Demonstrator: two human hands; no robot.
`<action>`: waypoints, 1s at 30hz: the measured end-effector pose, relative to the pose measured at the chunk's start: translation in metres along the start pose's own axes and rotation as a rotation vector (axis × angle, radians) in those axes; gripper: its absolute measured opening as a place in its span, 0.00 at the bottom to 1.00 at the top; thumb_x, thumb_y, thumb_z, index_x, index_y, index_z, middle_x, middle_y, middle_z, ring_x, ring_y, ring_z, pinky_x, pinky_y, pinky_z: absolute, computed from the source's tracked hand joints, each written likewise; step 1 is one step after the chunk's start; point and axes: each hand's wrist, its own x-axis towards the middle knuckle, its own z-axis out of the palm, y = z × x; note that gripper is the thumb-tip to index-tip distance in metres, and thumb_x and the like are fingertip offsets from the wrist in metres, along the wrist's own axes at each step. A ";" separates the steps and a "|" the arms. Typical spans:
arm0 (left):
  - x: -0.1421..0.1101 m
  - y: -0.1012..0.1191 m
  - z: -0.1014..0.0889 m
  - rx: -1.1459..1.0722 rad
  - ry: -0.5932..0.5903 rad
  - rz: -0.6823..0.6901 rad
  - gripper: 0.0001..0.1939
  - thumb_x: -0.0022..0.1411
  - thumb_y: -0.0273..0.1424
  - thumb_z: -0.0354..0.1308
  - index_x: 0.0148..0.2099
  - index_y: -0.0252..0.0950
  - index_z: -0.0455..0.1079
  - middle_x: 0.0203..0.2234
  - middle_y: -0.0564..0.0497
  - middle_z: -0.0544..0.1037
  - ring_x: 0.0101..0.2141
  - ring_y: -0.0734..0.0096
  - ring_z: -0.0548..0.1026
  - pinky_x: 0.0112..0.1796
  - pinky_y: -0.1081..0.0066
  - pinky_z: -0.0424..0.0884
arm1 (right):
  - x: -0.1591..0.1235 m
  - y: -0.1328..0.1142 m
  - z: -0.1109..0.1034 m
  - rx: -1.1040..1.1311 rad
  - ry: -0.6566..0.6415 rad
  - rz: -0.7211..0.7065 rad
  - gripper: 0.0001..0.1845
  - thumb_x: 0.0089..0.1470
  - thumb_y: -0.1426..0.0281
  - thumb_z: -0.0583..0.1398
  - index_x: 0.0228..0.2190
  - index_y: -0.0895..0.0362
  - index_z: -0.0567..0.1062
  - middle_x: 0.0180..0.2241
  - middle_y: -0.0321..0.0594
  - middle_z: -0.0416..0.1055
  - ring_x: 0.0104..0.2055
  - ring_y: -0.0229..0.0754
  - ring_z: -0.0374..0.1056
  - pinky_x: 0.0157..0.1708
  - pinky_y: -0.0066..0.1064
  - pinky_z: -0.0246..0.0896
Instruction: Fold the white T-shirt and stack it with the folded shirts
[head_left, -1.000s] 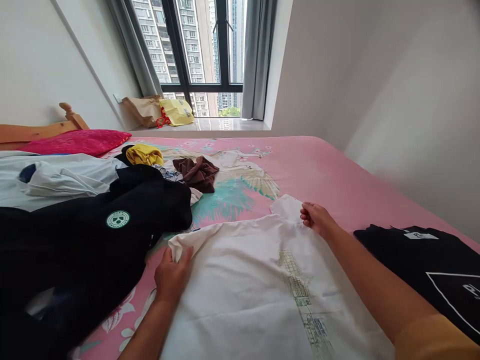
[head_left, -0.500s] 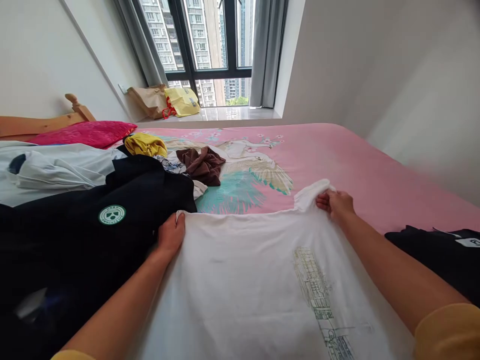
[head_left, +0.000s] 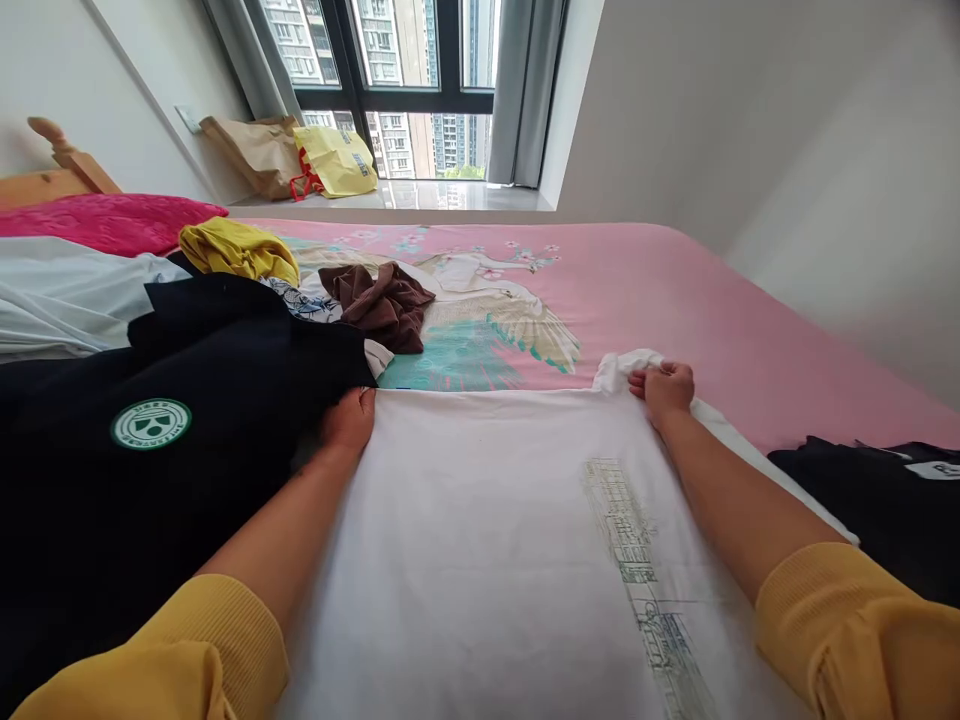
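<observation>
The flat white fabric garment (head_left: 480, 530) lies on the pink-sheeted bed (head_left: 645, 300), extending nearward from its straight far edge; the left hand (head_left: 351, 420) grips that edge's left corner, the right hand (head_left: 665, 390) its bunched right end.

White cloth (head_left: 465, 530) with greenish line print (head_left: 630, 555), pink bird-patterned bedsheet (head_left: 645, 300), brown garment (head_left: 390, 305), yellow sleeves (head_left: 187, 650)

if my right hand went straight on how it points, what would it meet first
Past the white cloth it grips, the right hand would probably meet the bedspread first, near its printed wing; depth is unclear.
</observation>
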 end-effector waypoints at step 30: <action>-0.228 0.014 -0.035 0.041 -0.305 0.948 0.34 0.61 0.51 0.43 0.66 0.50 0.43 0.65 0.53 0.47 0.63 0.62 0.46 0.61 0.53 0.37 | -0.203 0.026 -0.121 -1.051 -0.787 -0.882 0.31 0.57 0.52 0.46 0.60 0.44 0.53 0.64 0.33 0.46 0.65 0.47 0.40 0.62 0.52 0.31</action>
